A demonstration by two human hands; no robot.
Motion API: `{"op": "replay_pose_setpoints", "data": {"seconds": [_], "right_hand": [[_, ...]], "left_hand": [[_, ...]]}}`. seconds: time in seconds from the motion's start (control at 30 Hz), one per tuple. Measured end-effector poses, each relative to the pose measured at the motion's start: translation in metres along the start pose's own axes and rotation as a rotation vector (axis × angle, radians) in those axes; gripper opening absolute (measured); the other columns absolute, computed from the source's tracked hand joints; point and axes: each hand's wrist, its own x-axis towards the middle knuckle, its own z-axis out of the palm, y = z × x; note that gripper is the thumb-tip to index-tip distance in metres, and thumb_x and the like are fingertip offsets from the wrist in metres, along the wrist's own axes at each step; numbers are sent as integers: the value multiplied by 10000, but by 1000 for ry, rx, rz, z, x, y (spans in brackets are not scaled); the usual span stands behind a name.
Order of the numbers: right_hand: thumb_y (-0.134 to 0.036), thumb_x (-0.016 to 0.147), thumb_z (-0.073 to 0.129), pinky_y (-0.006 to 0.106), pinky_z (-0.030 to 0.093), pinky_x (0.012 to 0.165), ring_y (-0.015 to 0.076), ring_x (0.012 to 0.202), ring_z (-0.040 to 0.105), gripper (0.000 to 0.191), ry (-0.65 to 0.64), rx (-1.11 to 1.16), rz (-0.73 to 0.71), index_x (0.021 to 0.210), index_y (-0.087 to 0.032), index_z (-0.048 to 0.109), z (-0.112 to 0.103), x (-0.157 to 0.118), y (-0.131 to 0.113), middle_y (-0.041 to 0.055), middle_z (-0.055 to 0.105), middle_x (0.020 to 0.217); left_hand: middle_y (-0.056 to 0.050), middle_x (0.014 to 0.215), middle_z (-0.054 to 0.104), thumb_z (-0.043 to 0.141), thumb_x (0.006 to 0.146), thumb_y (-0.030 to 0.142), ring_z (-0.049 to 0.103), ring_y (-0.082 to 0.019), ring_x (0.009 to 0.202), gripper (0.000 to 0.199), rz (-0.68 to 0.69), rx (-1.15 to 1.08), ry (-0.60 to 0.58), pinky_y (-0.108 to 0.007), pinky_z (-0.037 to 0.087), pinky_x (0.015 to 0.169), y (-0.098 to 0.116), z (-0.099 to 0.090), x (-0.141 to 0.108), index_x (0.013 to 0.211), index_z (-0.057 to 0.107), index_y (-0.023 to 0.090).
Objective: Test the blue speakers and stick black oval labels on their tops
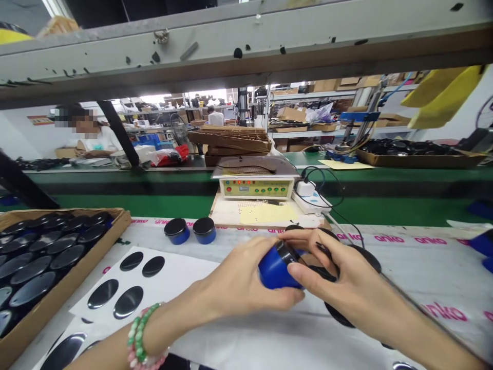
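A blue cylindrical part (273, 268) with a glossy black rim lies tilted between my hands above the bench. My left hand (241, 280) is wrapped round its blue side, with the thumb along the bottom. My right hand (341, 272) holds the black rim between thumb and fingers; a small dark strip shows by its curled fingers, and I cannot make out what it is. Black discs (367, 257) lie under and behind the right hand, partly hidden. To the left, white sheets (169, 272) carry glossy black ovals (128, 302). Two similar blue parts (204, 235) with black tops stand upright behind the sheets.
A cardboard tray (115, 226) full of black-topped parts sits at the left. Ahead is a control box (256, 189) with lit buttons, beside a power strip (311, 201) and loose cables. A shelf beam (246, 43) crosses overhead. Another person (103, 141) sits across the green conveyor.
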Motion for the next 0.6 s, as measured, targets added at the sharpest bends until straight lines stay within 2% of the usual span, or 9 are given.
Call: {"op": "replay_pose_setpoints", "data": {"seconds": [0.1,0.2,0.27,0.37,0.43,0.5,0.53,0.6], "right_hand": [[-432,901,541,279,539,643,173,755,616,270,-32,-30,27,1109,-260,538,11,-4,0,3,590,798],[-422,883,573,271,536,655,166,773,635,310,-82,-142,-16,1138,-258,506,12,-2,2,14,621,889],[-462,864,576,265,524,588,173,721,646,361,-24,-233,0,1135,-240,485,0,1,10,21,628,872],[-564,862,498,271,428,416,170,467,569,382,134,-411,160,1037,-224,487,-36,1,32,-7,589,639],[-574,866,469,292,395,408,178,402,532,338,183,-545,299,910,-239,487,-63,-7,50,-11,547,535],[-546,848,517,311,391,427,195,410,550,298,155,-608,440,778,-262,458,-81,-20,68,-1,535,496],[-522,842,542,312,391,433,196,417,557,289,116,-597,483,742,-268,447,-85,-27,76,1,541,492],[-498,789,621,292,380,409,182,405,541,308,66,-535,466,698,-269,437,-83,-38,91,-22,530,467]], "left_hand": [[-7,1134,644,691,703,190,617,-214,1008,538,-10,24,10,-326,492,895,-6,7,-6,1219,550,252],[-38,1191,608,694,664,200,595,-226,1077,668,-17,107,15,-333,491,922,-15,5,-15,1291,468,239],[-55,1212,580,696,651,211,589,-217,1087,693,-61,241,52,-321,497,927,-26,-5,-24,1293,435,225],[-44,1185,587,657,709,243,592,-202,1069,538,-155,561,154,-310,503,919,-57,-33,-44,1213,471,238],[-69,1182,591,650,709,250,536,-263,1154,473,-190,704,218,-404,449,999,-85,-56,-60,1162,517,226],[-113,1199,568,659,680,255,456,-357,1220,440,-221,786,276,-547,365,1036,-112,-76,-73,1108,565,210],[-137,1220,544,651,683,265,427,-398,1232,434,-240,820,311,-612,340,1019,-122,-82,-77,1106,575,205],[-176,1279,479,624,717,298,393,-446,1241,481,-273,874,379,-685,324,968,-132,-86,-78,1183,551,199]]}}
